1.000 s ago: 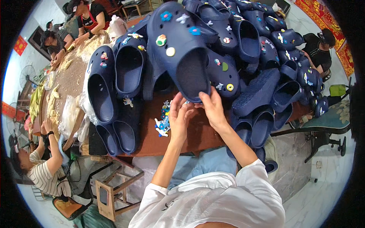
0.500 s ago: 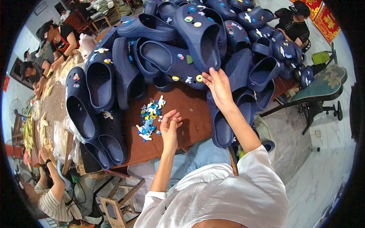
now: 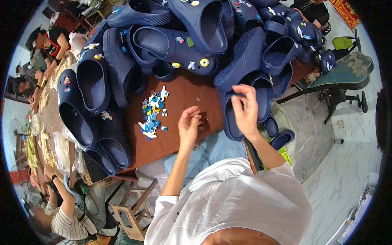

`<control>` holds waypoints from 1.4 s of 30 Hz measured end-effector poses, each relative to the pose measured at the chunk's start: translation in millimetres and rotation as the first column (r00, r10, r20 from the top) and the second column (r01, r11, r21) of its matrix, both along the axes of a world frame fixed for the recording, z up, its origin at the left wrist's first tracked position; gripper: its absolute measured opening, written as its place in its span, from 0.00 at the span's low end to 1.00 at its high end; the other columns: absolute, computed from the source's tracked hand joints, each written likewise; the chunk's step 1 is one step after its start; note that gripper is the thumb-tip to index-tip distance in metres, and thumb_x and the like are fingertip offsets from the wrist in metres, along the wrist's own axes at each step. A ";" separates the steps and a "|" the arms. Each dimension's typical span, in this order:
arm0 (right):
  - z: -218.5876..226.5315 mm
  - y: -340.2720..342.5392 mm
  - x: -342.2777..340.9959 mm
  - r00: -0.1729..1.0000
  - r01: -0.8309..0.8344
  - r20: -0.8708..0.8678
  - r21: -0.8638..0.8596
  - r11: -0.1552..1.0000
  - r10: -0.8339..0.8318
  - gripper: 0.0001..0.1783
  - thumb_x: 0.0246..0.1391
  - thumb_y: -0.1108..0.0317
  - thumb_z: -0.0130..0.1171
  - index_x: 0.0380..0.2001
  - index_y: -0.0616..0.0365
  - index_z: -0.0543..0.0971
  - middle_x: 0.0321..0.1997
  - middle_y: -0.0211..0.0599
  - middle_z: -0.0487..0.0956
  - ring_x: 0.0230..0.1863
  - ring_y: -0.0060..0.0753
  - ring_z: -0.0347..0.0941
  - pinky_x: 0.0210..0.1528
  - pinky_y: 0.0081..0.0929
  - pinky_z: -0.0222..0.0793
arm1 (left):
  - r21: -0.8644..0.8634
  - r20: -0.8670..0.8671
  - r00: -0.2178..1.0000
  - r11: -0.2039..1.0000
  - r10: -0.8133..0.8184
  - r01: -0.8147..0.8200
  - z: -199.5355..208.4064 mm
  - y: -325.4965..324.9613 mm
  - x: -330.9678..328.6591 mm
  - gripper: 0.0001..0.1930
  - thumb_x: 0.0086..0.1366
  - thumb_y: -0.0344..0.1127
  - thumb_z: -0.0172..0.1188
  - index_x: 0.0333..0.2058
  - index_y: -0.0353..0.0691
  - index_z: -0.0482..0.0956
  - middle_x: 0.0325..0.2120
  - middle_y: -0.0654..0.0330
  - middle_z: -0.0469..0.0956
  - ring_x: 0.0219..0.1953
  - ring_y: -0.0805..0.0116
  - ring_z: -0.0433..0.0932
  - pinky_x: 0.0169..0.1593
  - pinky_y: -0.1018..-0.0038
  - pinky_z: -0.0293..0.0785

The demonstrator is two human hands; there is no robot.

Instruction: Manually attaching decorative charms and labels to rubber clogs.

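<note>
Over the brown tabletop (image 3: pixel 171 141) my left hand (image 3: pixel 189 127) hovers with loosely bent fingers and nothing visible in it. To its left lies a small heap of blue, white and yellow shoe charms (image 3: pixel 153 112). My right hand (image 3: pixel 246 112) is above a navy clog (image 3: pixel 232 124) at the table's right front edge, fingers curved and parted from the thumb, no object showing between them. Whether it touches that clog I cannot tell. Beyond both hands, a clog with charms (image 3: pixel 185 51) lies on its side, its toe pointing right.
A large pile of navy clogs (image 3: pixel 245 43) covers the back of the table, and more clogs (image 3: pixel 79 122) stand at the left. At right is a green padded chair (image 3: pixel 339 77). Several people work at a long table (image 3: pixel 53 98) on the left; a wooden stool (image 3: pixel 132 212) stands below.
My right hand has drawn back from the pile's large clog toward me. My left hand has shifted slightly right, away from the charms. The whole view has tilted, moving the pile upward.
</note>
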State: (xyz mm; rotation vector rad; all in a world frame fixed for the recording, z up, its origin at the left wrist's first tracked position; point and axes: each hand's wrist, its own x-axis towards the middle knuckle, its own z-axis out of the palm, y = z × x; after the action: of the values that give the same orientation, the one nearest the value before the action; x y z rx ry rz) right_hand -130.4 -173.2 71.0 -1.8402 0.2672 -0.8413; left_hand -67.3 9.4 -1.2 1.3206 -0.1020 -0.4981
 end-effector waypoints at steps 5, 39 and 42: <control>-39.4 -30.8 -18.6 0.991 0.121 -0.080 0.280 0.952 -0.103 0.17 0.59 0.76 0.57 0.52 0.61 0.69 0.48 0.37 0.72 0.48 0.24 0.70 0.48 0.22 0.70 | 0.074 0.094 0.983 0.985 -0.160 0.154 -15.4 -22.5 -26.1 0.21 0.63 0.29 0.60 0.55 0.37 0.70 0.49 0.54 0.74 0.44 0.72 0.75 0.45 0.74 0.75; -48.5 -76.9 47.1 1.000 0.019 -0.011 0.728 0.686 -0.016 0.09 0.65 0.63 0.53 0.39 0.57 0.70 0.41 0.35 0.75 0.46 0.32 0.74 0.46 0.31 0.72 | 0.731 0.524 0.827 0.606 -0.205 -0.313 26.1 85.9 -60.1 0.23 0.56 0.26 0.53 0.53 0.40 0.74 0.36 0.52 0.76 0.39 0.51 0.74 0.43 0.60 0.73; -53.9 -73.1 44.7 1.000 0.022 -0.020 0.720 0.693 -0.011 0.09 0.65 0.64 0.52 0.40 0.57 0.70 0.44 0.36 0.74 0.46 0.32 0.74 0.46 0.31 0.72 | 0.716 0.533 0.837 0.595 -0.126 -0.366 24.6 96.7 -63.7 0.23 0.57 0.26 0.52 0.54 0.40 0.73 0.37 0.52 0.75 0.40 0.51 0.74 0.43 0.59 0.72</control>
State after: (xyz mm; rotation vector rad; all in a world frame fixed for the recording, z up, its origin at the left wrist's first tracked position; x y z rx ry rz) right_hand -85.6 -246.3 17.1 -1.0893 0.5423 -0.6034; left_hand -130.9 106.1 23.4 2.3495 -0.2698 0.0167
